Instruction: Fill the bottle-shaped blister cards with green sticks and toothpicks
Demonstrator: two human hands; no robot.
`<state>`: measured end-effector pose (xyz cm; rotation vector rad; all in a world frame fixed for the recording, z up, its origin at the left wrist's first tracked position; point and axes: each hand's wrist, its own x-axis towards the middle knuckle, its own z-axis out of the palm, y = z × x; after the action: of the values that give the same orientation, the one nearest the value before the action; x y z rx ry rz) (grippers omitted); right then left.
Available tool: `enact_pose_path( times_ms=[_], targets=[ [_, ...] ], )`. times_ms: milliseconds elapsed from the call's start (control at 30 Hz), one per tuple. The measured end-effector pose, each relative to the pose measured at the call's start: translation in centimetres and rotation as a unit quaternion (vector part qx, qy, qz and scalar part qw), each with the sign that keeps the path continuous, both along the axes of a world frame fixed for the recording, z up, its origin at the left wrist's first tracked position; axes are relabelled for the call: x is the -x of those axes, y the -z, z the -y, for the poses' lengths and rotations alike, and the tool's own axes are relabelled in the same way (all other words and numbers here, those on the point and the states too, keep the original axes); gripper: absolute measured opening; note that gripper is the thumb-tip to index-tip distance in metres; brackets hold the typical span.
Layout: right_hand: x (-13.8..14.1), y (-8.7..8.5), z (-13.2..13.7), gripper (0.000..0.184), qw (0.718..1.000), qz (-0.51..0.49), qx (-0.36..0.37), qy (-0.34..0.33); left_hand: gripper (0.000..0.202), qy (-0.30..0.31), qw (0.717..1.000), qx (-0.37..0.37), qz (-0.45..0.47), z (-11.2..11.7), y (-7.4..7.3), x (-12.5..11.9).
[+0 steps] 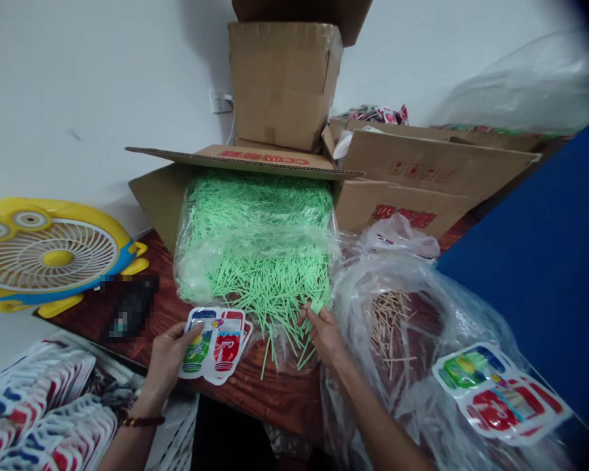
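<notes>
My left hand (pixel 169 360) grips a printed drink-shaped pouch pack (pixel 216 343) by its left edge, holding it just above the wooden table (pixel 275 392). My right hand (pixel 324 333) pinches green straws at the near edge of a big heap of green straws (pixel 260 248) that spills out of a clear plastic bag in an open cardboard box (pixel 161 190). The fingers of my right hand are closed among the straw ends.
A yellow cartoon desk fan (pixel 49 252) stands at the left. Stacks of printed pouches (pixel 39 405) lie at the lower left. A clear bag with wooden sticks (pixel 390 320) and more pouches (pixel 500 392) sits at the right, a blue panel (pixel 544 261) and cardboard boxes (pixel 285 85) behind.
</notes>
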<state>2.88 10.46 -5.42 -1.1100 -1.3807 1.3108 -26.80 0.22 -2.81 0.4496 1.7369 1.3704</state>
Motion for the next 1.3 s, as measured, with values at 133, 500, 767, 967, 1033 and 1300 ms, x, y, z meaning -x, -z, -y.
enact_pose_path(
  times_ms=[133,500,767,967,1033,1300],
  targets=[
    [-2.0,-1.7,0.2,0.015,0.993,0.083,-0.053,-0.071,0.029,-0.005,1.000,0.003,0.013,0.0,-0.2,0.1],
    [-3.9,-2.4,2.2,0.022,0.733,0.516,-0.333,-0.293,0.029,0.027,0.997,-0.006,0.068,0.4,-1.1,-0.8],
    [-3.3,-0.8,0.6,0.011,0.947,0.245,-0.099,-0.182,0.028,0.091,0.990,-0.011,0.111,1.2,-1.8,-4.6],
    [-2.4,0.2,-0.5,0.025,0.996,0.050,0.031,-0.066,0.027,0.110,0.986,-0.012,0.128,1.2,-1.8,-6.8],
    [-1.9,-0.1,-0.7,0.030,0.998,-0.005,0.052,-0.030,0.026,0.116,0.985,-0.014,0.129,1.2,-1.6,-7.2],
    [-0.5,0.3,1.1,0.024,0.995,-0.075,0.062,0.034,0.026,0.134,0.982,-0.034,0.132,1.5,-1.3,-8.3]
  ],
)
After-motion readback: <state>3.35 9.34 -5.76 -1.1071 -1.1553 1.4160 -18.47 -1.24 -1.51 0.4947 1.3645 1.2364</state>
